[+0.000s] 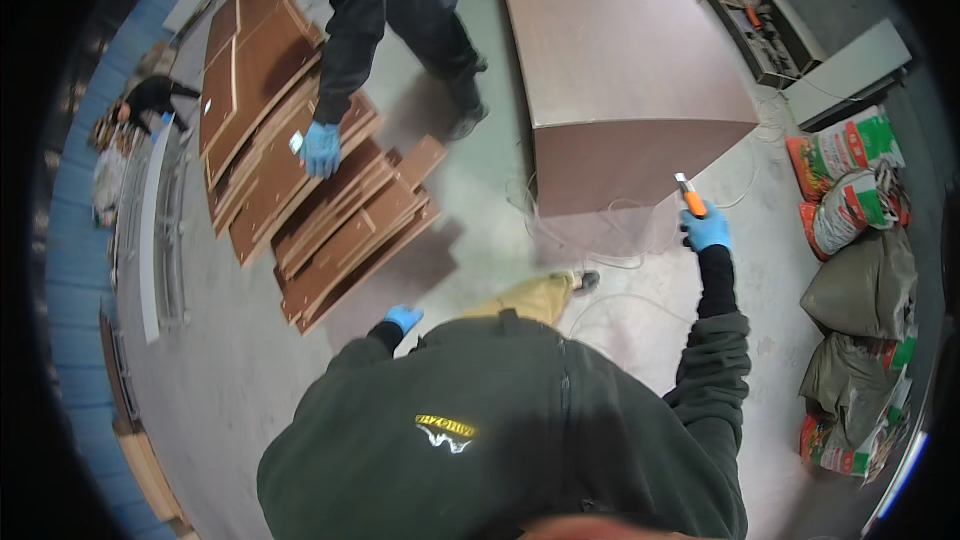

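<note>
My right hand point(708, 229), in a blue glove, is closed around the orange handle of a utility knife point(690, 197) with its pale metal end pointing up and away. Just beyond it stands a large brownish box-shaped block point(630, 160) with a flat, paler top point(630, 30); the knife is near its right front corner, apart from it. My left hand point(403, 318), also blue-gloved, hangs low beside my body. Its fingers show only in part, looking loosely apart with nothing visible in them. The nearest things to it are stacked reddish-brown panels point(355, 240).
A co-worker's blue-gloved hand point(321, 150) reaches onto the panel stack. Thin cord point(625, 262) loops over the floor by the block. At right are a tool tray point(757, 25), a white box point(848, 73) and several filled sacks point(860, 285). Another person point(155, 100) bends far left.
</note>
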{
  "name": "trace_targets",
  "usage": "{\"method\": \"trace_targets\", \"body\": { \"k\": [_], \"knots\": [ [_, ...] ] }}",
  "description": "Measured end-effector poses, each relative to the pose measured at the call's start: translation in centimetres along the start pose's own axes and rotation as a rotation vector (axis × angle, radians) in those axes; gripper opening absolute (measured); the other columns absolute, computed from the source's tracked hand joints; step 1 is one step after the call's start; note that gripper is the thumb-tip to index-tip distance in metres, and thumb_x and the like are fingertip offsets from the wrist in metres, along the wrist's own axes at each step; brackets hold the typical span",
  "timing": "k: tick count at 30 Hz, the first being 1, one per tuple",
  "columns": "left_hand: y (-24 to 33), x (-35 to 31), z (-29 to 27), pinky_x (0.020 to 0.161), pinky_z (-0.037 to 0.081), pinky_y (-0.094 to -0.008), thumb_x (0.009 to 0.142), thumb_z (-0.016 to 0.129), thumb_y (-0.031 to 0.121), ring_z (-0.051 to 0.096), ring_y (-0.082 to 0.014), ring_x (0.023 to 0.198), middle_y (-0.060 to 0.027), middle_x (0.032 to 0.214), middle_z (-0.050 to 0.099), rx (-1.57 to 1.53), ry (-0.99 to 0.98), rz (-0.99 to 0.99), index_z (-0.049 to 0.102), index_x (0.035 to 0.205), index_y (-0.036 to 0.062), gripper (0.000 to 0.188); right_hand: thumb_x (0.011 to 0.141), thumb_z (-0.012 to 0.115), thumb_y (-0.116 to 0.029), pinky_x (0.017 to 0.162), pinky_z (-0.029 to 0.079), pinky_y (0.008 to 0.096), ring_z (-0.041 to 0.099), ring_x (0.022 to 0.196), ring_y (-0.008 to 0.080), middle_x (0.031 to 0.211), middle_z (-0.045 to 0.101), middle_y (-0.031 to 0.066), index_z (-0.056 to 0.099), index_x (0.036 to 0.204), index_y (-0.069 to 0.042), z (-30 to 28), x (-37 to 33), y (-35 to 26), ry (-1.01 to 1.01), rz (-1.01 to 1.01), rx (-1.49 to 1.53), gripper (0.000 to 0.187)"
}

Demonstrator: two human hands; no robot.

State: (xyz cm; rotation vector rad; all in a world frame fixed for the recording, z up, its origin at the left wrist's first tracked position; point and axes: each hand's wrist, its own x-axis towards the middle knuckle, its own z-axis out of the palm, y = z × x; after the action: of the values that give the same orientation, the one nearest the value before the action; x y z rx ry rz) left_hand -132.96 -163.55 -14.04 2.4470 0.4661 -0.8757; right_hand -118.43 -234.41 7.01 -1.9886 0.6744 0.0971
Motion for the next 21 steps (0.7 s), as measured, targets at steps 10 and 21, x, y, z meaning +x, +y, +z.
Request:
{"method": "trace_targets", "body": {
  "k": [10, 21],
  "knots": [
    [10.5, 6.3, -1.0, 0.085, 0.055, -0.0372, 0.091, 0.074, 0.036, 0.07, -0.0216, 0.091, -0.0123, 0.104, 0.076, -0.164, -0.109, 0.038, 0.073, 0.116, 0.0021, 0.042, 0.09, 0.066, -0.014, 0.049, 0.049, 0.0298, 0.068, 0.057, 0.0164, 0.079, 0.068, 0.007, 0.064, 0.131, -0.004, 0.8, -1.2, -6.8, -0.095, 0.106, 0.08, 0.042],
    [9.4, 8.2, -6.2, 0.092, 0.054, -0.0358, 0.092, 0.075, 0.035, 0.069, -0.0206, 0.101, -0.0095, 0.112, 0.075, -0.323, -0.094, 0.061, 0.073, 0.119, 0.0057, 0.04, 0.087, 0.064, -0.021, 0.09, 0.054, 0.0502, 0.068, 0.105, 0.0426, 0.109, 0.072, 0.0231, 0.071, 0.12, -0.011, 8.4, 12.3, -13.2, 0.251, -0.267, -0.417, 0.035]
  ]
}}
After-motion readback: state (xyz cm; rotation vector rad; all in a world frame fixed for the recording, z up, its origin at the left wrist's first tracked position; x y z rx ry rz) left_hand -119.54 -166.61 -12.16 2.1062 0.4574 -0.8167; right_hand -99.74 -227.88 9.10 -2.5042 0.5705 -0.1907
